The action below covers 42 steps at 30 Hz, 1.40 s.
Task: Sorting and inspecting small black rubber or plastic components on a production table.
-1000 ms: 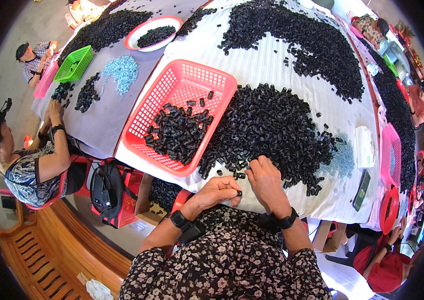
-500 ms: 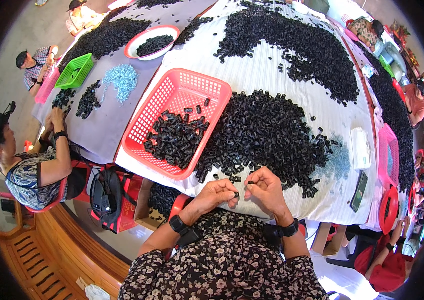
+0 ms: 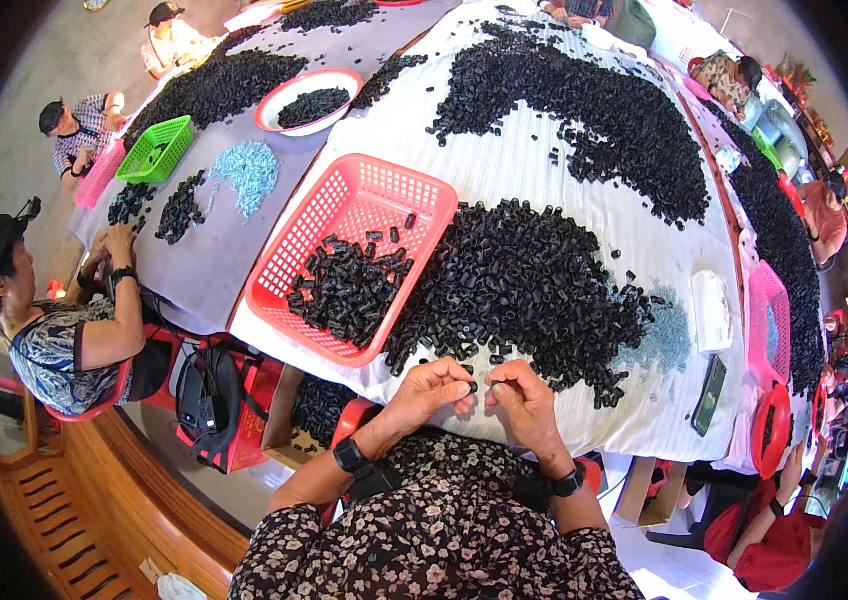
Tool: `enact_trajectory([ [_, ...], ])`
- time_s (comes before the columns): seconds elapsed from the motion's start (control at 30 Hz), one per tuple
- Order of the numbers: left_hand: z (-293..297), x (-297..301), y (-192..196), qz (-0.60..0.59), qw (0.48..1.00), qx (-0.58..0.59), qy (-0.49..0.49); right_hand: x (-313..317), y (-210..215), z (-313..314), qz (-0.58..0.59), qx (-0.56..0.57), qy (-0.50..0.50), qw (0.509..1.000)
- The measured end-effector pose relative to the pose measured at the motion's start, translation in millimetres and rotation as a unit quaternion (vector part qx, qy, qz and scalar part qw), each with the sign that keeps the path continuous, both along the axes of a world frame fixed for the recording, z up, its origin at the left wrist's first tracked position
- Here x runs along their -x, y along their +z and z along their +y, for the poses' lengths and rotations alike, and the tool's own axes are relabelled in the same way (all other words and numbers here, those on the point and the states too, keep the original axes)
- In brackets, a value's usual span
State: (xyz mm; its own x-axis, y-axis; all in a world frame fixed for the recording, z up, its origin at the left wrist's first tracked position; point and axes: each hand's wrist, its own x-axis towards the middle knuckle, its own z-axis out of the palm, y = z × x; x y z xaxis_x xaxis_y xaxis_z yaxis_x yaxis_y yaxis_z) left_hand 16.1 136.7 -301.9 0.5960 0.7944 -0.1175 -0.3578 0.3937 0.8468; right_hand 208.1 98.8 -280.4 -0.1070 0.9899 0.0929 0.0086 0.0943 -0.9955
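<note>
The left hand's (image 3: 428,394) grip pinches a small black plastic part (image 3: 472,387) beside the right hand (image 3: 526,408), its grip closed, contents unclear, before the black tubular pieces (image 3: 519,285) on the white-covered surface (image 3: 584,190)

The left forearm (image 3: 309,483) and the right forearm (image 3: 579,512) extend forward from the lower edge and lean inward, so the two hands are near each other in front of the body, with a narrow gap between. The left hand (image 3: 428,393) is curled, its thumb and index finger in a pinch pointing right. The right hand (image 3: 526,405) bends leftward, thumb and index fingertip close together, though their pressure cannot be told.
</note>
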Motion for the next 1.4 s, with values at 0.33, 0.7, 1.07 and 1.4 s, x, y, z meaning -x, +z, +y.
enact_trajectory([
  [0.33,-1,-7,5,0.034,0.999,-0.025,0.007,2,13,-2,-0.087,-0.019,-0.01,0.996],
  [0.7,-3,-12,5,0.025,0.998,-0.05,-0.009,1,11,-4,-0.06,0.029,0.007,0.998],
  [1.07,-7,-16,6,0.069,0.995,-0.065,-0.007,0,22,-2,-0.19,0.039,0.039,0.98],
  [1.4,-10,-30,-16,0.126,0.984,-0.073,0.103,10,6,4,-0.43,-0.25,0.018,0.867],
])
